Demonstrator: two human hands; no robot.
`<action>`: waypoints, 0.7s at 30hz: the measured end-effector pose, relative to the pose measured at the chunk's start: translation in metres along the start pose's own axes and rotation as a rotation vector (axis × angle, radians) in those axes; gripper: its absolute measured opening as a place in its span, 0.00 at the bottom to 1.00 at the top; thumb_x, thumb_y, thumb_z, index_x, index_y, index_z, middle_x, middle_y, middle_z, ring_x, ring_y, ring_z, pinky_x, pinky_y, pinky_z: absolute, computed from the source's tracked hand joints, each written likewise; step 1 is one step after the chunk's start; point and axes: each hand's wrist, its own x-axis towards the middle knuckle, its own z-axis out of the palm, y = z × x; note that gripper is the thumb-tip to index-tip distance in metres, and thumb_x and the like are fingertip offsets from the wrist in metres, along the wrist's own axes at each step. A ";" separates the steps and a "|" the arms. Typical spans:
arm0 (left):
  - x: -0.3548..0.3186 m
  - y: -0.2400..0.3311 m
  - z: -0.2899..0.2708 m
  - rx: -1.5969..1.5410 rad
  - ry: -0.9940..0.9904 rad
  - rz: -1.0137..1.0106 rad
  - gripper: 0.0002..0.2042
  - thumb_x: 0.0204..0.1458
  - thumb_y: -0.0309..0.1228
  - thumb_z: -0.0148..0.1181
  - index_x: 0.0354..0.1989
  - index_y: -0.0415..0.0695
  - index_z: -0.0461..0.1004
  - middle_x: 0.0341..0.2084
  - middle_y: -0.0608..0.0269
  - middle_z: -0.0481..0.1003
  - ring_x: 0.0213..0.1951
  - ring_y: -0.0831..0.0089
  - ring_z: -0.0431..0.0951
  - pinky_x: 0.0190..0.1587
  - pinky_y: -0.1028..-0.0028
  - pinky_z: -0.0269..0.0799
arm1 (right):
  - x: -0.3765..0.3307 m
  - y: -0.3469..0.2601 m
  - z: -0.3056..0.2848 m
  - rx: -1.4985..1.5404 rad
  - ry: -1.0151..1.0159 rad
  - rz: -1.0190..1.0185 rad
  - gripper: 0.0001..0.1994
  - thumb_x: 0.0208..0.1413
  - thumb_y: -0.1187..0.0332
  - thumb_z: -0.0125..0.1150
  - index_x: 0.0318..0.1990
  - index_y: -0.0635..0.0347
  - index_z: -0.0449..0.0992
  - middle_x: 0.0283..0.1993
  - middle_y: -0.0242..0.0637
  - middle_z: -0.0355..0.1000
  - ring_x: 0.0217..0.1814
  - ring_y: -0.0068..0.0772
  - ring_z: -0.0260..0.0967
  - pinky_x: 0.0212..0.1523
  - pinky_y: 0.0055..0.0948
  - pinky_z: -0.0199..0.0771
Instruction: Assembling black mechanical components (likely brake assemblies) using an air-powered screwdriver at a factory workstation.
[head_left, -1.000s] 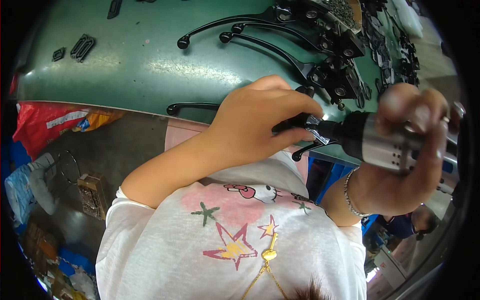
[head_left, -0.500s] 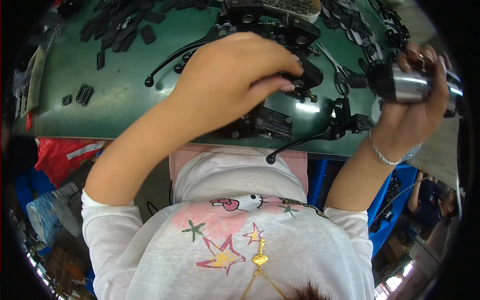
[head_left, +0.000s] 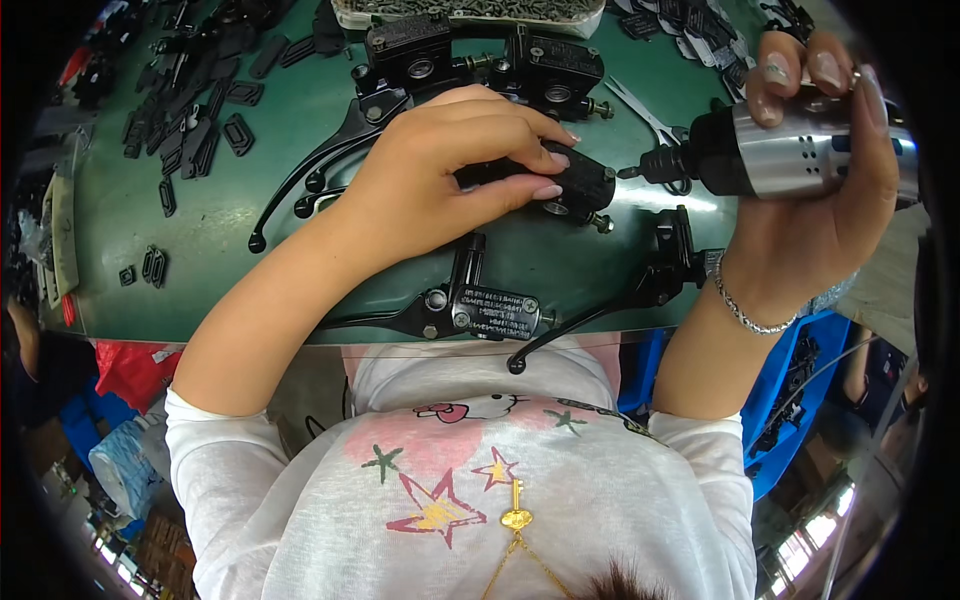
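My left hand [head_left: 480,150] is closed around a black brake lever assembly [head_left: 590,186], thumb and fingers pinching its boxy reservoir. In my right hand [head_left: 835,150] is a silver and black power screwdriver [head_left: 790,150], lying sideways. Its bit points left and ends close to the reservoir's right end; I cannot tell whether they touch. Two more lever assemblies stand just beyond my left hand, one with a black reservoir [head_left: 410,50], the other with a similar reservoir [head_left: 560,68]. Nearer me lie a lever assembly with a lettered cover [head_left: 495,312] and another lever assembly [head_left: 650,285] at the table's front edge.
A white tray of small screws [head_left: 470,12] sits at the back of the green table [head_left: 230,290]. Scissors [head_left: 650,120] lie behind the screwdriver's bit. Black cover plates [head_left: 200,130] are heaped at the far left. A blue bin [head_left: 790,400] with black parts stands below right.
My right hand has brought the screwdriver's bit left, close to the held reservoir. My left hand stays on the assembly. The whole view has shifted, showing more of the near table.
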 end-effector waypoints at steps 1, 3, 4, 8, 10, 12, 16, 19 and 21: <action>0.000 0.000 0.000 -0.004 -0.001 -0.003 0.09 0.43 0.21 0.71 0.33 0.40 0.78 0.44 0.57 0.82 0.40 0.63 0.81 0.47 0.68 0.72 | 0.000 0.000 -0.001 0.014 -0.006 0.006 0.10 0.64 0.68 0.50 0.44 0.68 0.68 0.43 0.42 0.65 0.47 0.40 0.59 0.42 0.32 0.62; 0.000 0.000 0.000 -0.011 -0.004 -0.010 0.09 0.43 0.21 0.71 0.33 0.40 0.78 0.44 0.57 0.82 0.40 0.64 0.80 0.47 0.68 0.71 | 0.000 0.001 -0.002 0.042 -0.020 0.018 0.10 0.64 0.68 0.50 0.43 0.69 0.68 0.43 0.42 0.64 0.47 0.39 0.59 0.42 0.32 0.61; 0.000 -0.001 0.000 -0.014 -0.006 -0.013 0.09 0.42 0.21 0.71 0.32 0.41 0.78 0.44 0.58 0.82 0.40 0.64 0.80 0.47 0.68 0.71 | -0.001 0.001 -0.002 0.056 -0.028 0.024 0.10 0.64 0.68 0.49 0.43 0.69 0.68 0.43 0.42 0.64 0.47 0.39 0.58 0.42 0.32 0.61; 0.000 -0.002 0.002 -0.052 0.014 -0.042 0.08 0.44 0.26 0.71 0.33 0.43 0.80 0.40 0.66 0.82 0.38 0.66 0.79 0.46 0.69 0.72 | -0.001 0.002 -0.002 0.098 -0.051 0.042 0.10 0.64 0.68 0.49 0.41 0.69 0.68 0.43 0.42 0.63 0.46 0.39 0.57 0.42 0.32 0.60; 0.000 -0.003 0.002 -0.051 0.017 -0.043 0.08 0.43 0.26 0.71 0.33 0.43 0.80 0.40 0.66 0.82 0.38 0.66 0.79 0.46 0.69 0.72 | -0.001 0.003 -0.001 0.093 -0.057 0.055 0.10 0.64 0.68 0.49 0.41 0.69 0.67 0.43 0.42 0.63 0.46 0.38 0.57 0.42 0.31 0.61; 0.000 -0.003 0.002 -0.047 0.021 -0.042 0.08 0.43 0.26 0.71 0.33 0.44 0.80 0.40 0.67 0.82 0.38 0.66 0.79 0.46 0.69 0.72 | -0.001 0.004 -0.001 0.088 -0.064 0.068 0.10 0.64 0.68 0.49 0.41 0.68 0.67 0.43 0.42 0.63 0.45 0.38 0.57 0.42 0.31 0.61; -0.001 -0.003 0.002 -0.063 0.023 -0.047 0.08 0.43 0.26 0.71 0.33 0.44 0.80 0.40 0.66 0.82 0.38 0.66 0.79 0.46 0.69 0.72 | 0.000 0.005 0.000 0.078 -0.076 0.091 0.10 0.64 0.67 0.49 0.40 0.68 0.67 0.42 0.41 0.63 0.44 0.38 0.57 0.41 0.30 0.61; -0.002 -0.003 0.000 -0.072 -0.004 -0.039 0.08 0.42 0.23 0.71 0.32 0.42 0.80 0.42 0.61 0.82 0.40 0.66 0.79 0.47 0.69 0.71 | 0.000 0.005 0.000 0.068 -0.086 0.105 0.10 0.63 0.67 0.49 0.39 0.68 0.66 0.42 0.41 0.63 0.44 0.37 0.57 0.41 0.30 0.61; -0.001 -0.003 0.000 -0.077 -0.018 -0.035 0.08 0.42 0.21 0.71 0.32 0.41 0.79 0.43 0.59 0.82 0.40 0.66 0.79 0.47 0.69 0.71 | 0.000 0.005 0.000 0.062 -0.091 0.114 0.10 0.63 0.67 0.49 0.39 0.67 0.66 0.41 0.41 0.62 0.43 0.37 0.57 0.40 0.30 0.61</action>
